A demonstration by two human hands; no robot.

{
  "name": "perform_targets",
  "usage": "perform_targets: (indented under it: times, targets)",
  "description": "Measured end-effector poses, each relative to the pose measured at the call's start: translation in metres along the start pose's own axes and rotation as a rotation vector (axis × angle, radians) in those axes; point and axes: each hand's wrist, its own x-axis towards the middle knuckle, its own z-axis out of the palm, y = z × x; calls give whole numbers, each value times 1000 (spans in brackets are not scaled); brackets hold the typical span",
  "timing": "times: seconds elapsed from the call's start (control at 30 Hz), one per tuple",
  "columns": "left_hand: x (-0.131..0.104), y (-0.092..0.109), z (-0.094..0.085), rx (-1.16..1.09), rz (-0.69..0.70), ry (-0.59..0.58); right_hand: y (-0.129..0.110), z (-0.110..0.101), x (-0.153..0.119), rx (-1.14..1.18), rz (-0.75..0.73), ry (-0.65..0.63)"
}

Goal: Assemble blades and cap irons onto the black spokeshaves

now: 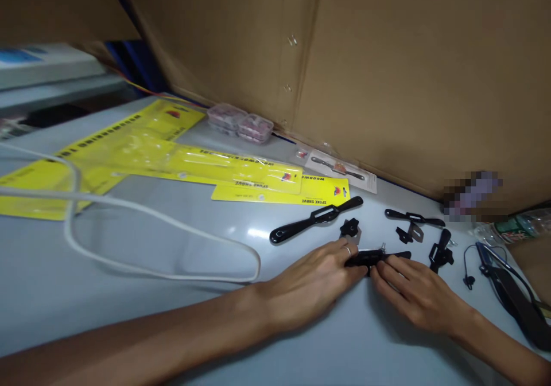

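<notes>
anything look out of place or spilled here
The white cable looks out of place: it crosses the yellow packaging and loops loosely over the table, close to the left forearm. No spill shows.

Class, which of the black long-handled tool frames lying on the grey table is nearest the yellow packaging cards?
The leftmost black frame, just below the yellow cards in the picture; the other two frames lie farther right, beyond the bare right hand.

Spokeshaves (pixel 297 228), yellow cards (pixel 316 192) on table (pixel 327 357)
</notes>
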Motion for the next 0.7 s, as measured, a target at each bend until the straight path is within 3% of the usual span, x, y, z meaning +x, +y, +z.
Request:
perform_targets:
  times: [0.2, 0.37, 0.57, 0.7]
  targets:
    - [1, -2, 5, -1, 9, 2, -6, -4, 7, -5, 63, -74]
    - [-1, -3, 5, -7, 7, -24, -7, 0, 9, 142, 257, -92]
    - [-2, -3, 3, -4, -8, -46, -12, 9, 9, 378, 485, 25]
    - [-3, -4, 3, -10, -7, -47, -11, 4, 10, 538, 655, -36]
